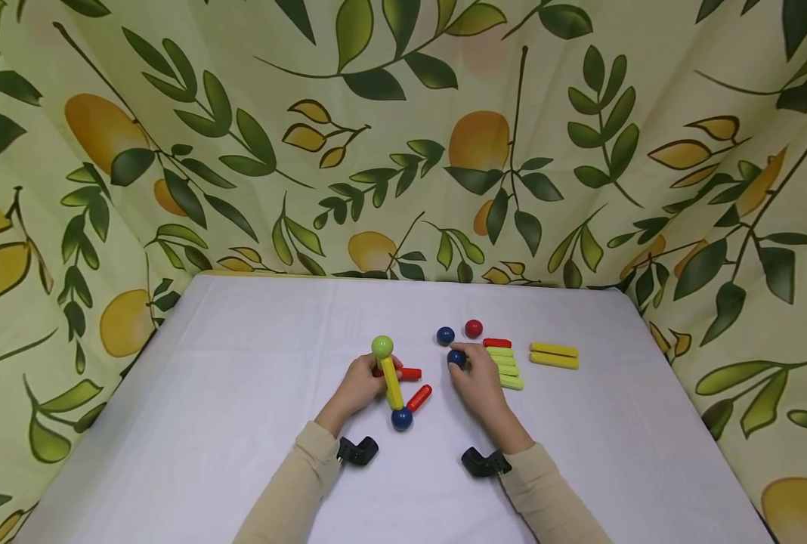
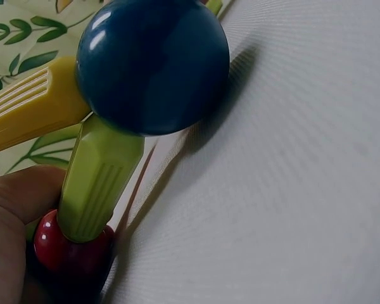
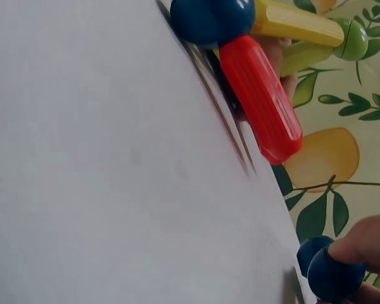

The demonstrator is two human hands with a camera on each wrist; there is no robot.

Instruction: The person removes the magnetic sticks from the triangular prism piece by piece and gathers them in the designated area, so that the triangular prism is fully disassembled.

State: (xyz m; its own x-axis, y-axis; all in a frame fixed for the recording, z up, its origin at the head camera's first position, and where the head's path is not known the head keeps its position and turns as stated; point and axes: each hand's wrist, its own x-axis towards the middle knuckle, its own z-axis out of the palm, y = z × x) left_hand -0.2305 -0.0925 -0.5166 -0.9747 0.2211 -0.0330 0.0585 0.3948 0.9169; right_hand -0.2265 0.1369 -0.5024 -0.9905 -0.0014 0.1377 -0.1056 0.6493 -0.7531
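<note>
My left hand [image 1: 365, 384] holds a toy frame of balls and ribbed sticks. On it a green ball [image 1: 381, 347] tops a yellow stick [image 1: 391, 384], which runs down to a blue ball [image 1: 401, 418]. From that blue ball a red stick [image 3: 263, 101] juts toward the right hand, and a green stick [image 2: 100, 180] leads to a red ball [image 2: 73, 247] by my left thumb. A second red stick [image 1: 410, 374] points right near the left fingers. My right hand [image 1: 480, 381] pinches a loose blue ball [image 1: 456, 358] between thumb and fingers.
Beyond the right hand lie another blue ball [image 1: 446, 336] and a red ball [image 1: 474, 328]. A red stick [image 1: 496, 343] tops a row of several green sticks [image 1: 508, 370]. Two yellow sticks [image 1: 554, 362] lie farther right. Leaf-patterned cloth [image 1: 403, 151] hangs behind the white table [image 1: 274, 332].
</note>
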